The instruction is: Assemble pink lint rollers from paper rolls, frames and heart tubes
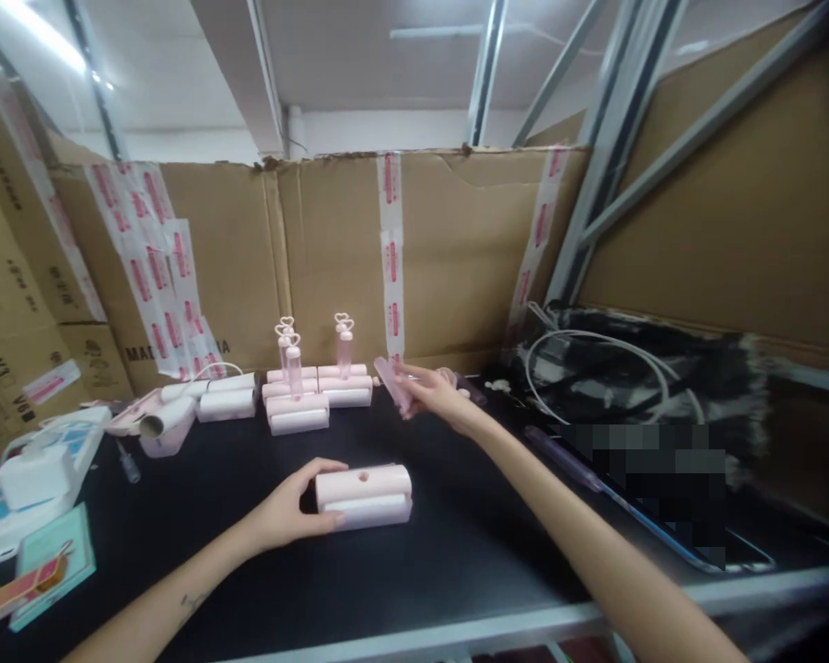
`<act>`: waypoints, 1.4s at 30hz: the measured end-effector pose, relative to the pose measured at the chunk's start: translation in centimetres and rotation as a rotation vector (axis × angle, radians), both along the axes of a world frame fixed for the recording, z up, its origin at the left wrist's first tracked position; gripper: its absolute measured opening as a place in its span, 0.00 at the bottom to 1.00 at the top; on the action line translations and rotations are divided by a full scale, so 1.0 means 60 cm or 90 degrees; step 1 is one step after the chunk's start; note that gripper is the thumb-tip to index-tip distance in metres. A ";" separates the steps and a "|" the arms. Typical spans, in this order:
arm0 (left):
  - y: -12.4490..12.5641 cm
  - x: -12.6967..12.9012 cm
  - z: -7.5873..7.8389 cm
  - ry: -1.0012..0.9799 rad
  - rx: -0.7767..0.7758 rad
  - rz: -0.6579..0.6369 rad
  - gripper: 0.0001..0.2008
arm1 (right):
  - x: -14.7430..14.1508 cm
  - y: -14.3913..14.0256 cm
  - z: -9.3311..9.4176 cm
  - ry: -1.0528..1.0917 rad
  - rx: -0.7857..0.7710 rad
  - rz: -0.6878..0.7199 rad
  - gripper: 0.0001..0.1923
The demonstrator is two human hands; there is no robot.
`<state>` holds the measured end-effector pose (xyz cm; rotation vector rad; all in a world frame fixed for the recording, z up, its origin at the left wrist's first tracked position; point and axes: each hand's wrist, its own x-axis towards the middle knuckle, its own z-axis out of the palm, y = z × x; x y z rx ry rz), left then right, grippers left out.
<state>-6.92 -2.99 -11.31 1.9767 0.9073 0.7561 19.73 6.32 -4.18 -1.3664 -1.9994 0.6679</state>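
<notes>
- Left hand (286, 511) grips a pink case (364, 497) on the black bench (456, 543).
- Right hand (432, 394) pinches a pink tube (392, 384) near finished cases (318, 391).

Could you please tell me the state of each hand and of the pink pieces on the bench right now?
left hand: gripping the pink holder's left end.
pink holder: lying flat, top hole empty.
right hand: holding a pink tube.
pink tube: tilted, off the bench.
finished holders: standing, heart-topped tubes upright.

Bright ceiling strip light (38, 32) glares upper left; picture soft throughout, edges bent and blurred.
</notes>
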 end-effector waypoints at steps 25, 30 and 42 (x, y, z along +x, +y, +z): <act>0.000 -0.002 0.013 -0.034 -0.037 -0.059 0.30 | -0.062 -0.089 0.078 -0.102 -0.166 0.544 0.11; 0.003 -0.010 0.024 -0.006 -0.067 -0.115 0.29 | -0.080 -0.087 0.108 -0.198 -0.190 0.631 0.18; -0.005 -0.008 0.025 0.051 -0.036 -0.089 0.32 | -0.088 -0.127 0.117 -0.275 -0.095 0.536 0.18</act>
